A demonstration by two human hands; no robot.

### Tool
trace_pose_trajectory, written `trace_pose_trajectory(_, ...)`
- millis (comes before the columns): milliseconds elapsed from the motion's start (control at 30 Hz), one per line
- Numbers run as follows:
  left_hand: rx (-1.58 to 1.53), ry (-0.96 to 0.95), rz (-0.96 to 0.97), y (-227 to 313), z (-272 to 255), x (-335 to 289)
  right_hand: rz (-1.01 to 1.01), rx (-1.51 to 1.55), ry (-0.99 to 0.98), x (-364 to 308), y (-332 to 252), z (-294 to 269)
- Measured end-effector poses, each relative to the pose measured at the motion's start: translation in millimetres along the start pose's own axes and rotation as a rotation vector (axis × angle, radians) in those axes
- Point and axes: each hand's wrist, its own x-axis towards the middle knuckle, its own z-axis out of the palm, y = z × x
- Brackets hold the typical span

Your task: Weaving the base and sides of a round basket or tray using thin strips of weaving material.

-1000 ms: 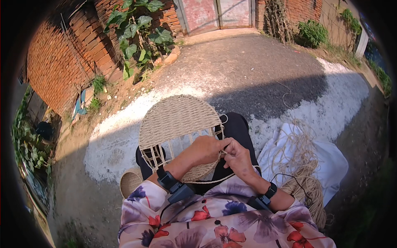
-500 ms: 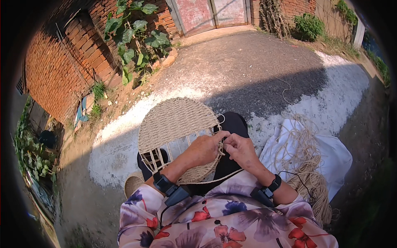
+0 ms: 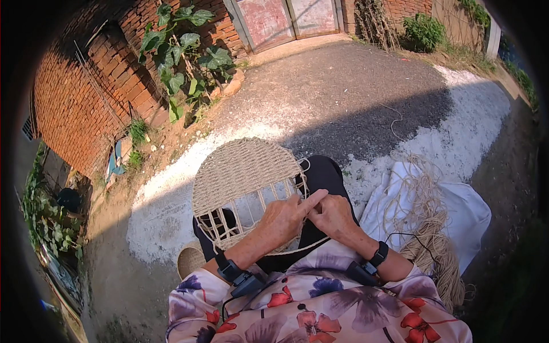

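A rounded panel of woven beige cord lies across my lap. Its far half is tightly woven; nearer me, spaced bare strands leave gaps. At its right edge, my left hand meets my right hand, fingertips together. The left index finger stretches over the right fingers, and the other left fingers are curled, their contents hidden. My right hand is closed in a pinch, apparently on the working cord, which curves along the panel's near side toward that hand. Just beyond, a small loop of cord sticks out from the panel's edge.
Right of my legs, a tangled heap of loose cord lies on a white cloth. A round woven basket stands by my left knee. Farther off are a brick wall, a leafy plant and a double door.
Both hands have dropped slightly toward me and shifted right. My left index finger, bent before, is now stretched out over the right hand. The panel has barely moved.
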Motion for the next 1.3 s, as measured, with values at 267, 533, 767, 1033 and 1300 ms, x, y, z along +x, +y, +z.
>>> trace_pose_trajectory(267, -0.218, -0.013, -0.215, -10, -34, -15, 0.034, 0.354, 0.051, -3, 17, 2)
trace_pose_trajectory(533, -0.518, 0.060, -0.476, -21, -24, -41, -0.101, 0.430, 0.094, -4, -2, -3)
trace_pose_trajectory(767, -0.498, 0.140, -0.451, -18, -23, -53, -0.427, 0.175, 0.029, 0, -26, 4)
trace_pose_trajectory(1033, -0.208, 0.270, -0.327, -23, -23, -72, -0.441, 0.212, -0.065, 18, -24, 15)
trace_pose_trajectory(1300, -0.043, 0.228, -0.305, -18, -22, -71, -0.130, 0.624, -0.182, 29, -36, 21)
